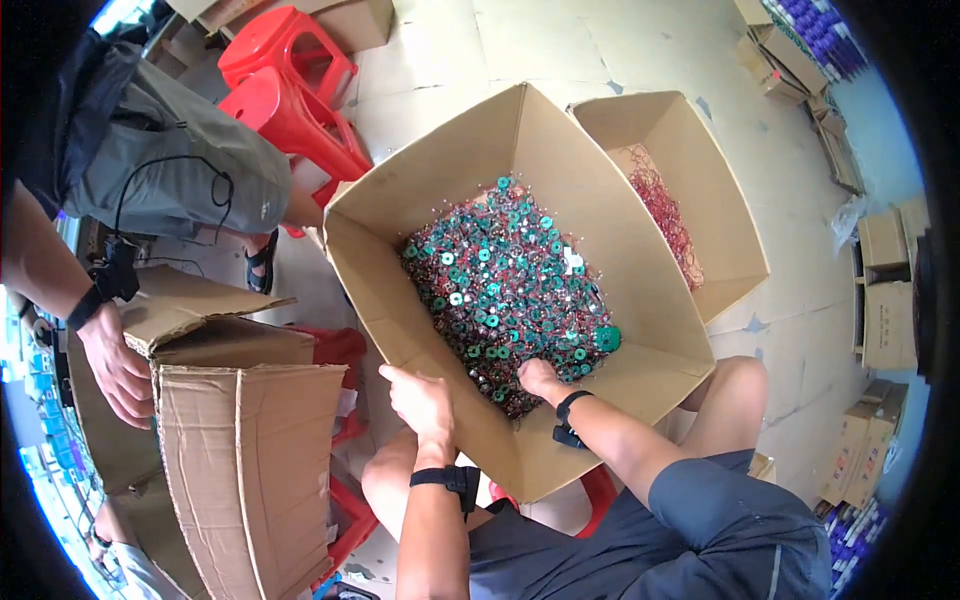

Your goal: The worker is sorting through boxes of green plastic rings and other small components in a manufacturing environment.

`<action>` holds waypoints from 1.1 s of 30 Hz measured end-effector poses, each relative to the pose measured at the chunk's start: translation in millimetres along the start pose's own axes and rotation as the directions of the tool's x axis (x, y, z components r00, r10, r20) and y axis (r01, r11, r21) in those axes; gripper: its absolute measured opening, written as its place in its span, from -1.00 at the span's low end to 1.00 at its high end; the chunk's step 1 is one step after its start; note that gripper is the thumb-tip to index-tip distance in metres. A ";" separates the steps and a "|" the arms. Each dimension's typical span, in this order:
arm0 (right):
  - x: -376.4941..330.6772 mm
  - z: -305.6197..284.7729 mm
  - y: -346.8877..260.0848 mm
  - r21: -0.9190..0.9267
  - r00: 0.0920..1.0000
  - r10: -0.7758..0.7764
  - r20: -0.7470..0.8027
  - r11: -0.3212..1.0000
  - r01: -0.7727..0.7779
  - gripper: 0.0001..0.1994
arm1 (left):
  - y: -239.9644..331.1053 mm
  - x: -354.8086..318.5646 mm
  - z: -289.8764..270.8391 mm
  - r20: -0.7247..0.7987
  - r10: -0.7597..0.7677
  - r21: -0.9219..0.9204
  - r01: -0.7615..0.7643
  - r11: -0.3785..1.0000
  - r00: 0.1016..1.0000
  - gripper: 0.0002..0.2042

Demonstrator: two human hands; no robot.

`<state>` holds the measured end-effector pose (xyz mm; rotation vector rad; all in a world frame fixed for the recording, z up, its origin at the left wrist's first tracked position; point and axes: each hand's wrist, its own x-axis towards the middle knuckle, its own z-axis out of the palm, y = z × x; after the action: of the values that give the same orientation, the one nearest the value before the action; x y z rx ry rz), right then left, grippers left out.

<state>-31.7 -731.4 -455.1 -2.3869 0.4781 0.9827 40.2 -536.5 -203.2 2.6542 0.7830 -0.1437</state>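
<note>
A large cardboard box [620,230] stands tilted in front of me, with a heap of small round green parts and thin red wires [490,290] in it. At the box's near left rim is my left hand [420,402], closed against the cardboard, with one digit sticking out to the left. My right hand [540,380] reaches inside, its fingers curled at the near edge of the heap; what they hold is hidden. Close to it, against the right wall, lies a larger green round piece [607,338]. Black straps circle both my wrists.
Behind the box stands another carton [735,250] with red wires. To the left, a co-worker's hand [118,365] rests at an open carton [250,460]. Red plastic stools [290,110] stand behind. More cartons [888,320] line the right side.
</note>
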 end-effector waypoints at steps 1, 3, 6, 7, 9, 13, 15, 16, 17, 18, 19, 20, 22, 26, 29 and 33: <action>3.6 -2.3 8.3 -0.002 1.000 0.005 -0.008 1.000 -0.005 -0.80 | 2.6 -0.4 -1.8 0.012 -0.017 0.002 0.017 1.000 1.000 -0.63; -2.4 -21.2 -0.3 0.162 0.998 -0.055 0.000 0.985 0.055 -0.72 | -8.5 3.8 -7.2 0.008 -0.031 -0.008 0.031 0.999 0.999 -0.62; -24.6 -69.4 -14.7 0.476 0.977 -0.103 0.189 0.879 0.000 -0.77 | -13.2 5.7 -8.8 0.006 -0.025 -0.053 0.026 0.998 1.000 -0.57; -27.3 -87.4 -8.6 0.587 0.969 -0.110 0.221 0.808 -0.042 -0.75 | -5.2 2.5 -8.5 0.010 0.000 -0.082 0.001 0.997 1.000 -0.55; -69.6 -132.6 -33.2 0.710 0.890 -0.163 0.427 0.669 -0.218 -0.81 | -10.0 3.7 -12.3 0.024 -0.013 -0.093 0.015 0.996 1.000 -0.53; -149.9 -191.4 -48.7 0.645 0.889 -0.275 0.366 0.764 -0.029 -0.83 | -5.2 -3.5 -23.9 0.085 0.077 -0.106 -0.068 0.992 0.993 -0.44; -204.5 -221.5 -52.8 0.588 0.906 -0.295 0.303 0.806 0.066 -0.78 | 10.4 -21.9 -36.9 0.152 0.026 -0.166 0.000 0.986 0.988 -0.31; -225.4 -231.2 -47.9 0.586 0.894 -0.400 0.205 0.781 0.215 -0.78 | 11.7 -36.2 -36.8 -0.058 0.209 -0.037 -0.211 0.977 0.976 -0.27; -245.1 -238.8 -41.8 0.570 0.859 -0.499 0.114 0.741 0.355 -0.79 | 16.6 -48.5 -38.1 -0.239 0.397 0.132 -0.375 0.917 0.886 -0.23; -265.0 -245.6 -39.8 0.566 0.854 -0.513 0.084 0.730 0.383 -0.79 | 29.3 -63.3 -68.2 -0.083 0.524 -0.148 -0.530 0.835 0.848 -0.29; -285.1 -252.6 -36.7 0.568 0.855 -0.514 0.068 0.725 0.391 -0.79 | 25.9 -77.2 -60.2 -0.113 0.713 -0.227 -0.716 0.660 0.692 -0.34; -308.0 -258.3 -35.1 0.603 0.817 -0.577 0.004 0.653 0.458 -0.81 | 28.4 -97.2 -72.3 0.033 0.797 -0.395 -0.725 0.564 0.602 -0.31; -352.7 -270.2 -38.9 0.649 0.745 -0.665 -0.048 0.547 0.529 -0.81 | 31.5 -143.5 -97.1 0.067 0.877 -0.674 -0.626 0.392 0.477 -0.22; -428.5 -293.7 -27.3 0.762 0.673 -0.739 -0.027 0.421 0.492 -0.82 | 26.0 -226.1 -113.0 0.223 0.914 -0.954 -0.116 0.276 0.339 -0.29; -455.4 -293.1 -5.5 0.786 0.734 -0.679 -0.007 0.451 0.423 -0.83 | -7.5 -258.1 -99.9 0.574 0.815 -0.792 0.301 0.531 0.073 -0.63; -460.3 -272.7 19.9 0.817 0.740 -0.672 -0.029 0.411 0.404 -0.84 | -35.6 -282.9 -128.4 0.475 0.879 -0.809 0.420 0.412 0.052 -0.53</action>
<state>-203.7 -847.2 38.6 -1.3540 -0.0508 0.6026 -217.6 -603.2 -39.4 0.9433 -0.3328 -1.0114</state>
